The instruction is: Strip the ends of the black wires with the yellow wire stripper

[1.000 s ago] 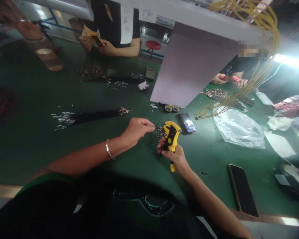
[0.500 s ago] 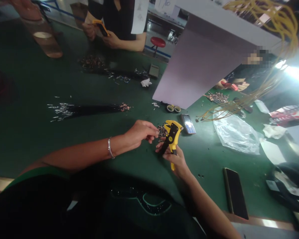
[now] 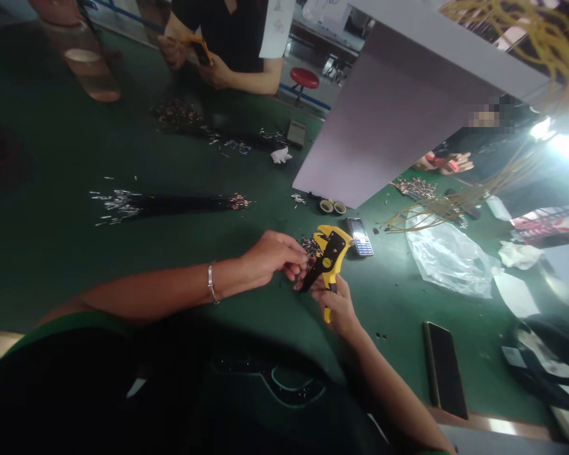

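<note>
My right hand (image 3: 337, 304) is wrapped round a yellow and black wire stripper (image 3: 332, 251), its jaws pointing away from me. Close by on the left, my left hand (image 3: 275, 258) has its thumb and fingers pinched together beside the tool. Whatever sits between those fingertips is too small to make out. Behind both hands lies a pile of small metal terminals (image 3: 309, 246), partly hidden by the fingers and the tool. A bundle of black wires (image 3: 184, 203) with silvery ends on the left and coppery ends on the right rests farther left on the green table.
A keypad phone (image 3: 360, 237) and two tape rolls (image 3: 332, 207) lie beyond the stripper. To the right are a clear plastic bag (image 3: 450, 256) and a dark smartphone (image 3: 444, 370). A white partition (image 3: 355, 120) stands ahead. Across the table, a person's hands (image 3: 213, 71) hold a similar tool.
My left hand has shifted slightly right, closer to the wire stripper and my right hand's fingers. The stripper has tilted a little to the right in my right hand.
</note>
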`<state>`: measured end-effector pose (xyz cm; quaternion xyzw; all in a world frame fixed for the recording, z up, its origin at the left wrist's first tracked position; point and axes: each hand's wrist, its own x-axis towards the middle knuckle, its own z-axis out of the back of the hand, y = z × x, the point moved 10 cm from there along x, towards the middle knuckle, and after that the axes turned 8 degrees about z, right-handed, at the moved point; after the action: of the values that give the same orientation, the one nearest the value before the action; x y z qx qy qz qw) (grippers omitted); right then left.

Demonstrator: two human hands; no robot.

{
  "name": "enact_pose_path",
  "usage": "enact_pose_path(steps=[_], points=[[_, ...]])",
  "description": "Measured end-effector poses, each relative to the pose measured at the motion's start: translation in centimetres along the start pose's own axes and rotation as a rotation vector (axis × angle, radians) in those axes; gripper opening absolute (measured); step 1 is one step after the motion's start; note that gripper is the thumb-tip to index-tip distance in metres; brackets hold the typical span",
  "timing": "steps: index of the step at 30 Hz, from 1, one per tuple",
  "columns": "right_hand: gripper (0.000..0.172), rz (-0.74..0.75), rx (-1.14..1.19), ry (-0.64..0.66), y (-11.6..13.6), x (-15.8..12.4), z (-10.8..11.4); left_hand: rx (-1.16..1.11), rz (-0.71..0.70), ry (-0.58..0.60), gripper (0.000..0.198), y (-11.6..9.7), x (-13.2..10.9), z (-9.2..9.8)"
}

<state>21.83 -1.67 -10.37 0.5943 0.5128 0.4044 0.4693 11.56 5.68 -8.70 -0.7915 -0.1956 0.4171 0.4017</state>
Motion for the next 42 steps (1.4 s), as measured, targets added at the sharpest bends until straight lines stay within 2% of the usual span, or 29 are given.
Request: enact_pose_path(steps=[10,15,22,42], points=[[0.047,0.057,-0.113,-0.006,0.9,-0.1,0.1,0.001,-0.002,-0.031,0.009,0.0,0.0,0.4],[0.038,0.056,-0.257,-0.012,0.3,-0.1,0.5,0.019,0.000,-0.014,0.008,0.1,0.0,0.1],[0.027,0.085,-0.269,-0.008,0.4,0.0,0.4,0.066,0.010,0.016,0.007,0.2,-0.2,-0.5],[0.014,0.163,-0.448,0.018,1.2,-0.3,0.1,0.135,-0.085,0.026,0.004,-0.2,-0.3,-0.8]])
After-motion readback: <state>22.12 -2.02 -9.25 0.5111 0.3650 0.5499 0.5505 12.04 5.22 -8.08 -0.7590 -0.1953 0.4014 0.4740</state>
